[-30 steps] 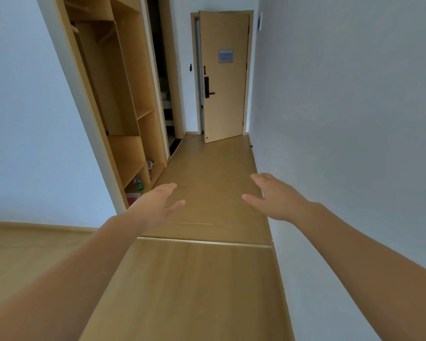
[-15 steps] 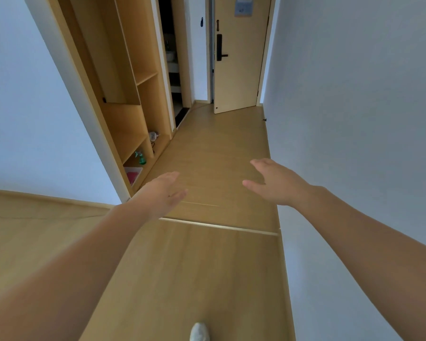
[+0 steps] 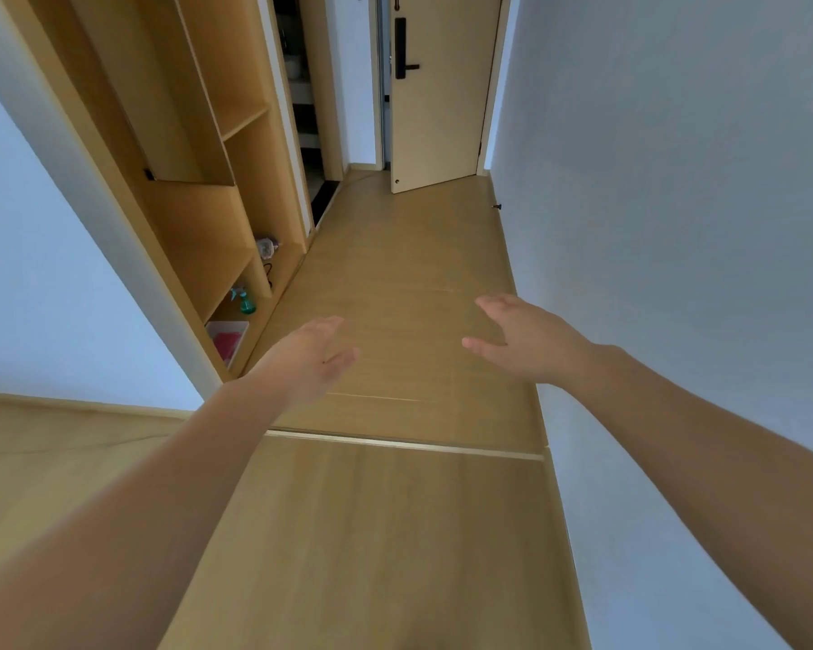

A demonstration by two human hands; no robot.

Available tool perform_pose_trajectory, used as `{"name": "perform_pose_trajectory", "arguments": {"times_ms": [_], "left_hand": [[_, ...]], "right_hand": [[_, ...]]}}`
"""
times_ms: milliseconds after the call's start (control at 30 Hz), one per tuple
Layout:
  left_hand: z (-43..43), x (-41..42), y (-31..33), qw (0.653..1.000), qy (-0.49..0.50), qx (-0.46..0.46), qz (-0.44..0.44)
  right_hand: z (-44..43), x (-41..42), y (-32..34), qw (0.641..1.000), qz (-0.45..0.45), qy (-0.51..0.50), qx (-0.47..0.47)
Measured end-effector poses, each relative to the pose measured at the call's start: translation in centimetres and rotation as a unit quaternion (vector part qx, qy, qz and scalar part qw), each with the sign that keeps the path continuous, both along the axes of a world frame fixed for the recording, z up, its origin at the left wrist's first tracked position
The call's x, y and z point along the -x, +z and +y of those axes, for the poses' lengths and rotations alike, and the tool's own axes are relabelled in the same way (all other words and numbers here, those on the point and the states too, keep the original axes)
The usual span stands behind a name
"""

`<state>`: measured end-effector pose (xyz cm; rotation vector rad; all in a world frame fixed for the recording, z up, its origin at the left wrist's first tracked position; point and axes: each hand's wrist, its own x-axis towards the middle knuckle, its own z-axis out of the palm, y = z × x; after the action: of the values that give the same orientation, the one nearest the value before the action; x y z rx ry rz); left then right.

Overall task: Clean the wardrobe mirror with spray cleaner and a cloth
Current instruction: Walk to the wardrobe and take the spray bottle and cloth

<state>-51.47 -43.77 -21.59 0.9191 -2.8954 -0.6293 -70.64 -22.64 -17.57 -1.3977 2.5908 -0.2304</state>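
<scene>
Left hand, right hand — both empty, fingers relaxed.
Spray bottle distant, probably light plastic — grip at neck.

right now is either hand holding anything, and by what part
Nothing is held: the left hand and the right hand are both open and empty. The green spray bottle stands untouched low in the wardrobe.

1. Floor: light wood-look boards, smooth, faint sheen.
2. Wardrobe: matching matt wood panels.
3. Spray bottle: translucent green plastic.
4. Walls: matt white paint.
</scene>
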Motion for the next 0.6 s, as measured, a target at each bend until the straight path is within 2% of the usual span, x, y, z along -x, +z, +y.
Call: {"name": "perform_pose_trajectory", "arguments": {"times_ms": [400,600], "left_hand": [[-7.1,7.6,-2.6,1.0,0.011,-0.016,-0.015],[-10.7,13.6,-4.0,0.999,0.044,-0.025,-0.003]], "right_hand": [[-7.9,9.4,-2.2,1.0,-0.024,0.003,-0.008],[-13.4,16.8,-2.9,0.999,-0.024,0.045,0.007]]}}
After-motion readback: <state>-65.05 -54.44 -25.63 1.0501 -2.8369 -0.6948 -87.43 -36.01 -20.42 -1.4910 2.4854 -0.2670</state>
